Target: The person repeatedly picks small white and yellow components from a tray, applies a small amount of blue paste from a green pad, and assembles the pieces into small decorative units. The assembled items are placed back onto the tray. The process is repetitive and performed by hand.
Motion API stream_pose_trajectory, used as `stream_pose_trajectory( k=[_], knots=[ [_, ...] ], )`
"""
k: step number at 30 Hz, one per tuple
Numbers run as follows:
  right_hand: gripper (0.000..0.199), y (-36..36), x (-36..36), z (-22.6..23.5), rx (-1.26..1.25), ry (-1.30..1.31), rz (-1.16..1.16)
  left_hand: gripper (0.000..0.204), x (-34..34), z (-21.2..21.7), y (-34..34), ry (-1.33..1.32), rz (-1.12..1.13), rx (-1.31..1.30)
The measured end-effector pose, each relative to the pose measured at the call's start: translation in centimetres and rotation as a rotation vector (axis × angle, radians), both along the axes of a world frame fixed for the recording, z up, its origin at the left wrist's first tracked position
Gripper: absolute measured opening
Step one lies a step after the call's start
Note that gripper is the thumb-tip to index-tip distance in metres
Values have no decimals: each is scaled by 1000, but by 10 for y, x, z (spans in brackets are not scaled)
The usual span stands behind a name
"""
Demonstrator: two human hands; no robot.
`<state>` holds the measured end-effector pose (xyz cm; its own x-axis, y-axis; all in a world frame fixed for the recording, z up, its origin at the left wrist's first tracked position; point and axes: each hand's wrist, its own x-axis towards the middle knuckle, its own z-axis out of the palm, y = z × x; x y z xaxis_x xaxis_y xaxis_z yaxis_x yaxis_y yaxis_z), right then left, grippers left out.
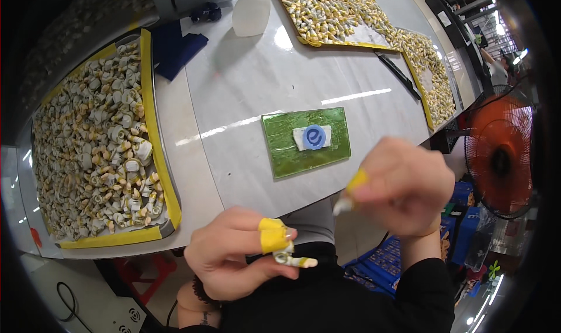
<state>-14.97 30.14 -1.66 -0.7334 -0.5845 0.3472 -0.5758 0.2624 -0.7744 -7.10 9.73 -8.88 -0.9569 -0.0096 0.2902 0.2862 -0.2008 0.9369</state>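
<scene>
Marble-patterned table, smooth and glossy, fills most of my view. On its left, a tray edged in yellow tape is heaped with small pale, knobbly pieces; a second taped tray lies at the far side. I note a translucent bottle, softly rounded, near the far edge. Central: a flat green slab, glassy, bearing a white block with a round blue disc on it. My right hand is pinched on a whitish bit, too blurred to identify. My left hand, one finger wrapped in yellow tape, grips a white-and-yellow piece with a peach-coloured tip, nearer the body than the slab.
</scene>
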Motion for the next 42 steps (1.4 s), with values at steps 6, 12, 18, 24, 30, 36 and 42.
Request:
stream_pose_trajectory(
  k=[6,12,18,24,30,36,42],
  knots=[
    [21,-12,19,-15,-161,61,104,33,3,0,5,27,-66,122],
    [15,-12,22,-24,-193,136,141,30,3,1,11,77,-31,56],
    [9,-14,19,-20,-201,101,210,28,2,10,10,126,3,-126],
    [8,-16,20,-18,-229,84,218,30,1,12,9,172,3,-185],
    [7,-15,20,-18,-247,95,222,31,-1,12,6,220,-33,-223],
    [7,-14,22,-16,-229,82,210,31,0,13,7,214,-26,-192],
    [7,-14,24,-18,-228,134,185,30,-4,18,3,186,-131,-263]
  ],
)
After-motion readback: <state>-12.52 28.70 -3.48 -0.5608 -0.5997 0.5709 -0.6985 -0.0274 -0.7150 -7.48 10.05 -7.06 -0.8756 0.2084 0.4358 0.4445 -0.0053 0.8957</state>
